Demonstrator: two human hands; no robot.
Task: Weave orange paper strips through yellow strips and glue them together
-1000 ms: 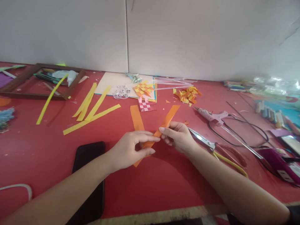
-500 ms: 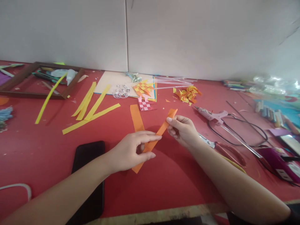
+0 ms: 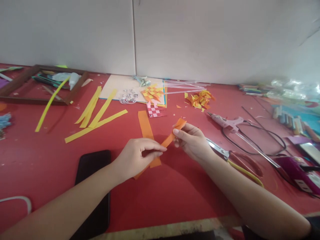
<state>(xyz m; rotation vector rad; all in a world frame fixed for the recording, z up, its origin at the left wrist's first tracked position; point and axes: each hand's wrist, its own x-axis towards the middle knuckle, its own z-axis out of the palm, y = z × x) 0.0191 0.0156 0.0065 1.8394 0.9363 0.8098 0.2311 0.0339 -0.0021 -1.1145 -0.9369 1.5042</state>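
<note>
An orange paper strip [image 3: 168, 140] runs slantwise between my two hands. My right hand [image 3: 191, 138] pinches its upper end between thumb and fingers. Lower down, my left hand [image 3: 137, 155] has thumb and fingertips closed on the same strip, and the strip's tail comes out below that hand. A second orange paper strip [image 3: 145, 125] lies on the table behind my left hand, which covers part of it. Just beyond is a small pink and red woven paper fish [image 3: 153, 111].
Several yellow paper strips [image 3: 96, 128] and a black phone [image 3: 93, 170] lie on the left. Scissors [image 3: 225, 153] and a pink glue gun [image 3: 226, 121] with its cord are on the right. Orange and yellow scraps [image 3: 200, 99] sit at the back, beside a woven paper piece [image 3: 152, 92].
My left hand has moved slightly left, its thumb and fingers now closer together. My right hand has shifted a little left and down with the strip. The strip's lower tail has swung left.
</note>
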